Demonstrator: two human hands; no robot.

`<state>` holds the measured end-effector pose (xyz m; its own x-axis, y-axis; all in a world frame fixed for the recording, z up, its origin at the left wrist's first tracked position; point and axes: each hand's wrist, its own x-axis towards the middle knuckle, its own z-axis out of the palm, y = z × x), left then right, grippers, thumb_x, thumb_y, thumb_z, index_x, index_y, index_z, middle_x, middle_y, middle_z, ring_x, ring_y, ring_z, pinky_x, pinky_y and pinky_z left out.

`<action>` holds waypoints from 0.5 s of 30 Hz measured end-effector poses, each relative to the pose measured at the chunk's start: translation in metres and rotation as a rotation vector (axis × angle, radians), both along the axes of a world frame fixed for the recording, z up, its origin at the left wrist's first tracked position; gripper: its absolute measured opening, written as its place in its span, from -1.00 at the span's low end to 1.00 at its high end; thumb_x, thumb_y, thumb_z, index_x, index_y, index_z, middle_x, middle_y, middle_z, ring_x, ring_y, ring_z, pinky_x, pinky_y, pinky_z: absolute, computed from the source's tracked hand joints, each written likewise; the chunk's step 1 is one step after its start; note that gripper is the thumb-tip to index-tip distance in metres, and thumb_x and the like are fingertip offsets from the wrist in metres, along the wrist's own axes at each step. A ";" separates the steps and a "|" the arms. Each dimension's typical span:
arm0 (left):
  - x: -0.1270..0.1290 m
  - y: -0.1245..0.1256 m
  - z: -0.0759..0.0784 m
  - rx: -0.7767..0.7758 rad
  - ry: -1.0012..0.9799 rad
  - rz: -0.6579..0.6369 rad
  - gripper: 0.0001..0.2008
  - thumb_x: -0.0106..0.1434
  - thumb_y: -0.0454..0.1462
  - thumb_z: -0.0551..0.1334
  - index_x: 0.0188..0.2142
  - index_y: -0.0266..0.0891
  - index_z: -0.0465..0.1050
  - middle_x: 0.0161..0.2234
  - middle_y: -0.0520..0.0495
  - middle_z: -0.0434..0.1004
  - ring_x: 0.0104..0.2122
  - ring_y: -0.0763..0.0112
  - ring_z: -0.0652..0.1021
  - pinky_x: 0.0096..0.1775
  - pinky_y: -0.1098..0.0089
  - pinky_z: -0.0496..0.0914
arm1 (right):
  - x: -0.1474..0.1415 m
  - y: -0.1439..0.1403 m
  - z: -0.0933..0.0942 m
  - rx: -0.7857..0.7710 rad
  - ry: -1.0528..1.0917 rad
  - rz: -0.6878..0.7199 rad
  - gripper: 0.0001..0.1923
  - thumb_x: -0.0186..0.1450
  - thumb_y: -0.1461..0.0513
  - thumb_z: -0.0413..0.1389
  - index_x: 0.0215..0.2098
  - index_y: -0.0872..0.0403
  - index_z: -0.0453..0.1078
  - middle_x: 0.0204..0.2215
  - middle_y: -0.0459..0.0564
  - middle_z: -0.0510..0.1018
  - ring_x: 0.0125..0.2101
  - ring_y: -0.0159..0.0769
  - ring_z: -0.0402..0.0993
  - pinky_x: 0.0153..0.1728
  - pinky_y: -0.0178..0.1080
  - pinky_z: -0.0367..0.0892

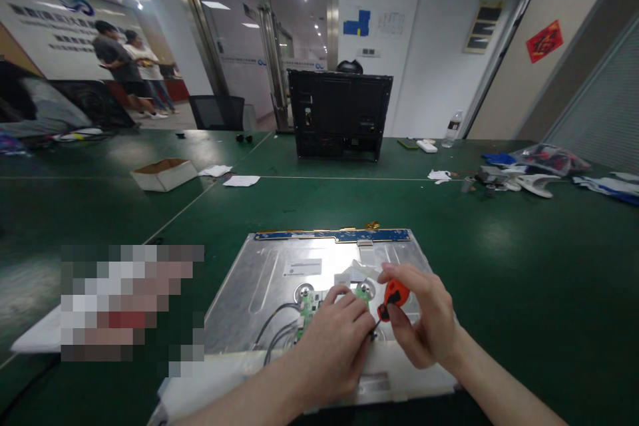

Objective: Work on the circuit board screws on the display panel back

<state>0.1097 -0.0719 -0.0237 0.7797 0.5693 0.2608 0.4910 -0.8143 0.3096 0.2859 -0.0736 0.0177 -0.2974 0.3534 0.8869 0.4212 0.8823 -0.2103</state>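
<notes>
A flat metal display panel [269, 273] lies on the green table with its back up. Near its middle sits a green circuit board [312, 305], partly covered by my left hand [344, 326]. That hand is curled over the board with its fingers together, and what its fingertips grip is hidden. My right hand [424, 316] pinches the handle of a red and black screwdriver [396, 293]. Its thin shaft slants down and left toward the board's right side, beside my left hand; the tip is hidden. Dark cables [279, 309] run from the board's left edge. A blue circuit strip [309, 236] lines the panel's far edge.
A black monitor chassis [342, 113] stands at the table's far side. An open white box [167, 176] and papers [241, 181] lie to the left. At the right are metal parts [492, 175], a plastic bag [554, 158] and a bottle [452, 131]. Two people stand in the background.
</notes>
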 end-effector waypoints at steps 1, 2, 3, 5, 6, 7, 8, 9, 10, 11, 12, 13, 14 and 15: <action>0.000 0.000 0.000 -0.003 0.000 0.000 -0.90 0.22 -0.35 0.13 -0.27 -0.19 0.38 -0.25 -0.10 0.52 -0.21 0.21 0.48 0.04 0.09 0.20 | 0.000 0.000 0.000 0.001 0.005 0.002 -0.51 0.21 0.35 -0.06 0.13 0.16 0.20 -0.36 0.04 0.53 -0.45 -0.27 0.51 -0.51 -0.24 0.42; 0.000 0.000 0.000 -0.005 -0.001 0.001 -0.89 0.22 -0.36 0.13 -0.26 -0.19 0.38 -0.24 -0.09 0.52 -0.21 0.21 0.48 0.05 0.09 0.19 | 0.000 0.000 0.000 0.008 0.012 0.002 -0.50 0.20 0.36 -0.05 0.12 0.17 0.20 -0.38 0.02 0.53 -0.48 -0.28 0.49 -0.53 -0.25 0.41; 0.000 0.000 0.000 -0.005 -0.003 0.002 -0.89 0.22 -0.36 0.14 -0.26 -0.19 0.38 -0.24 -0.09 0.52 -0.21 0.22 0.48 0.05 0.09 0.19 | -0.001 0.001 -0.001 0.017 0.019 0.000 -0.51 0.20 0.36 -0.05 0.12 0.17 0.21 -0.42 0.00 0.51 -0.51 -0.29 0.47 -0.55 -0.26 0.39; -0.001 0.000 -0.001 -0.006 -0.007 0.003 -0.89 0.22 -0.36 0.14 -0.26 -0.19 0.39 -0.24 -0.08 0.52 -0.21 0.23 0.49 0.06 0.10 0.18 | -0.001 0.001 -0.002 0.035 0.025 -0.014 -0.52 0.20 0.37 -0.03 0.10 0.17 0.22 -0.50 -0.06 0.47 -0.56 -0.31 0.42 -0.61 -0.29 0.34; -0.001 0.000 -0.001 -0.006 -0.010 0.004 -0.89 0.22 -0.36 0.14 -0.25 -0.19 0.39 -0.24 -0.07 0.52 -0.21 0.23 0.49 0.07 0.10 0.17 | -0.002 0.001 -0.002 0.041 0.023 -0.025 -0.54 0.20 0.37 -0.02 0.09 0.16 0.22 -0.52 -0.09 0.46 -0.58 -0.32 0.41 -0.62 -0.30 0.32; -0.001 0.000 -0.001 -0.006 -0.013 0.004 -0.88 0.22 -0.36 0.15 -0.24 -0.19 0.39 -0.23 -0.07 0.52 -0.20 0.22 0.49 0.06 0.10 0.17 | -0.002 0.001 -0.003 0.045 0.021 -0.041 -0.55 0.21 0.37 -0.01 0.08 0.15 0.22 -0.54 -0.11 0.45 -0.59 -0.32 0.40 -0.63 -0.31 0.31; -0.001 -0.001 -0.001 -0.007 -0.015 0.005 -0.87 0.22 -0.35 0.15 -0.23 -0.19 0.39 -0.23 -0.08 0.52 -0.19 0.22 0.49 0.06 0.10 0.18 | -0.002 0.001 -0.004 0.048 0.017 -0.056 -0.57 0.21 0.37 0.00 0.07 0.13 0.22 -0.55 -0.12 0.45 -0.60 -0.33 0.39 -0.64 -0.32 0.30; -0.001 -0.001 -0.001 -0.007 -0.018 0.005 -0.86 0.23 -0.35 0.15 -0.21 -0.18 0.39 -0.22 -0.08 0.52 -0.19 0.21 0.49 0.06 0.10 0.18 | -0.002 0.001 -0.004 0.049 0.014 -0.070 -0.59 0.22 0.36 0.02 0.06 0.12 0.22 -0.56 -0.13 0.45 -0.61 -0.34 0.39 -0.65 -0.32 0.29; -0.001 -0.001 -0.001 -0.007 -0.018 0.005 -0.84 0.23 -0.35 0.15 -0.19 -0.18 0.39 -0.21 -0.08 0.52 -0.18 0.21 0.49 0.05 0.11 0.18 | -0.002 0.001 -0.005 0.050 0.011 -0.082 -0.61 0.23 0.36 0.03 0.04 0.11 0.22 -0.56 -0.15 0.45 -0.62 -0.35 0.38 -0.65 -0.33 0.29; -0.001 -0.001 -0.001 -0.005 -0.018 0.005 -0.83 0.23 -0.35 0.15 -0.18 -0.18 0.39 -0.20 -0.08 0.52 -0.18 0.21 0.49 0.05 0.11 0.18 | -0.002 0.001 -0.005 0.051 0.009 -0.093 -0.63 0.24 0.35 0.05 0.03 0.10 0.22 -0.57 -0.16 0.45 -0.63 -0.36 0.37 -0.65 -0.34 0.28; -0.001 -0.001 -0.001 -0.002 -0.018 0.006 -0.83 0.22 -0.35 0.15 -0.17 -0.17 0.39 -0.20 -0.08 0.52 -0.18 0.21 0.49 0.05 0.11 0.18 | -0.002 0.001 -0.005 0.052 0.006 -0.100 -0.64 0.25 0.34 0.05 0.02 0.09 0.23 -0.57 -0.16 0.45 -0.64 -0.36 0.37 -0.65 -0.34 0.27; 0.000 -0.001 -0.001 0.004 -0.019 0.009 -0.82 0.22 -0.36 0.15 -0.17 -0.17 0.39 -0.20 -0.08 0.52 -0.18 0.21 0.49 0.05 0.11 0.18 | -0.002 0.002 -0.005 0.055 0.004 -0.104 -0.66 0.26 0.33 0.06 0.01 0.09 0.23 -0.58 -0.17 0.45 -0.64 -0.37 0.36 -0.66 -0.34 0.27; 0.000 -0.001 -0.001 0.009 -0.021 0.011 -0.81 0.21 -0.36 0.15 -0.16 -0.17 0.39 -0.20 -0.08 0.52 -0.19 0.21 0.48 0.05 0.11 0.18 | -0.002 0.002 -0.005 0.053 0.000 -0.105 -0.66 0.26 0.32 0.06 0.01 0.09 0.22 -0.58 -0.17 0.45 -0.64 -0.37 0.37 -0.65 -0.34 0.27; 0.000 -0.001 -0.002 0.013 -0.025 0.013 -0.81 0.21 -0.36 0.16 -0.16 -0.18 0.38 -0.20 -0.08 0.52 -0.19 0.21 0.48 0.05 0.11 0.18 | -0.002 0.002 -0.005 0.049 -0.004 -0.103 -0.66 0.27 0.31 0.06 0.02 0.09 0.22 -0.57 -0.16 0.45 -0.64 -0.37 0.37 -0.65 -0.34 0.27</action>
